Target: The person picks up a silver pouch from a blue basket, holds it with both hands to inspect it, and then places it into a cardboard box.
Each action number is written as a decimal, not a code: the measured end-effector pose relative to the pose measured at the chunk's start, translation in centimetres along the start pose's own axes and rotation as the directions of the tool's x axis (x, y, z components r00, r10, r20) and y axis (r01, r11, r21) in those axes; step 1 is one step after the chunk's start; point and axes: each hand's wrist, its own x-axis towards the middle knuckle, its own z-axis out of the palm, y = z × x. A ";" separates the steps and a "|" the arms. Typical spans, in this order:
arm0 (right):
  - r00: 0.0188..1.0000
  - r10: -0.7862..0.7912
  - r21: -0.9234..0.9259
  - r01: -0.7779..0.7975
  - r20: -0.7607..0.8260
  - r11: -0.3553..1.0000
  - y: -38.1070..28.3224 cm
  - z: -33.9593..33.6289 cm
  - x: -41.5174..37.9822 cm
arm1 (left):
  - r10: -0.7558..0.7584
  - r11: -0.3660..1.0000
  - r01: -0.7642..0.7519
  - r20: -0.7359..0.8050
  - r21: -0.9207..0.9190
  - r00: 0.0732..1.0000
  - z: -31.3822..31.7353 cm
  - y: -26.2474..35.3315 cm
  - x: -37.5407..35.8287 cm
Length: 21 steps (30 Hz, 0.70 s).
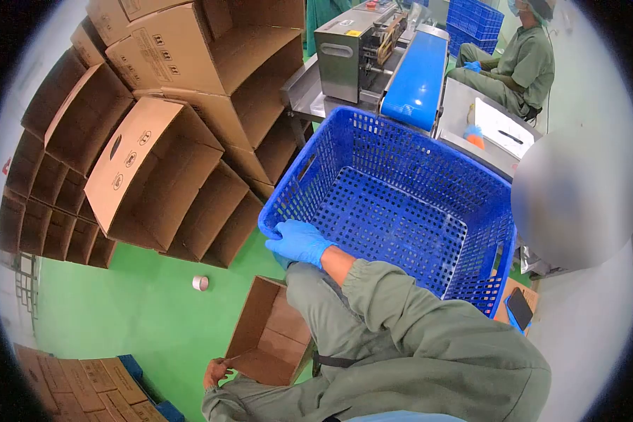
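Observation:
A large blue plastic crate (pixel 390 204) with perforated walls and floor stands in front of me, and nothing lies in it. My right hand (pixel 299 243), in a blue glove, grips the rim at its near left corner. Low on the left, my bare left hand (pixel 218 371) holds the edge of an open cardboard box (pixel 271 334). That box is beside my leg, its inside facing up and bare. Part of the left hand's grip is hidden by the box flap and sleeve.
A blue conveyor belt (pixel 416 77) and metal machine (pixel 341 63) stand behind the crate. Open cardboard boxes (pixel 162 176) are stacked left. A tape roll (pixel 200 283) lies on the green floor. A phone (pixel 519 308) lies right. A seated person (pixel 527 63) wears blue gloves.

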 end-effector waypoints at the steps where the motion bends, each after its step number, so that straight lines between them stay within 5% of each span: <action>1: 1.000 -0.008 -0.003 0.008 -0.004 1.000 0.0 0.0 0.0 | 0.001 1.000 -0.001 0.000 0.002 1.000 0.0 -0.1 0.1; 21: 0.999 -0.030 -0.016 0.030 -0.018 0.999 0.3 0.3 0.1 | -0.035 0.999 0.036 -0.009 0.006 0.999 0.1 0.0 0.1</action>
